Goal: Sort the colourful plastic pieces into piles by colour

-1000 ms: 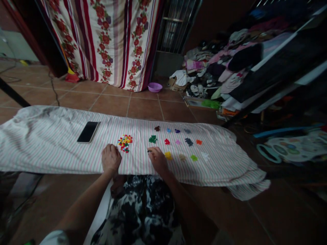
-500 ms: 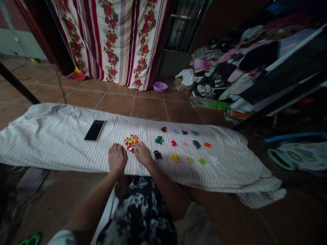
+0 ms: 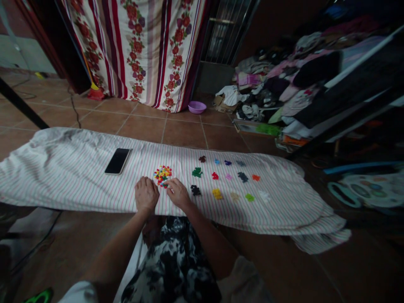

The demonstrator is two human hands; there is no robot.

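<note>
A mixed pile of tiny coloured pieces [image 3: 163,173], mostly red and yellow, lies on the striped cloth [image 3: 78,168]. My right hand [image 3: 178,194] is at its near right edge, thumb and forefinger drawn together beside a few green and red pieces. Whatever is between those fingertips is too small to make out. Just left of the pile, my left hand [image 3: 147,194] rests back up on the cloth with its fingers curled under, so its palm is hidden. To the right lie small heaps sorted by colour, among them black pieces [image 3: 195,190], dark green pieces [image 3: 197,172] and yellow pieces [image 3: 217,194].
A phone [image 3: 118,161] lies on the cloth left of the pile. Farther right are orange pieces [image 3: 256,178] and white pieces [image 3: 264,196]. Beyond the cloth, a purple basin [image 3: 197,107] stands on the tiled floor by a hanging curtain [image 3: 151,54], near heaped clothes [image 3: 290,80].
My right hand has shifted slightly right and towards me, away from the pile's middle. A pale piece seen by its fingertips no longer shows there. My left hand has hardly moved.
</note>
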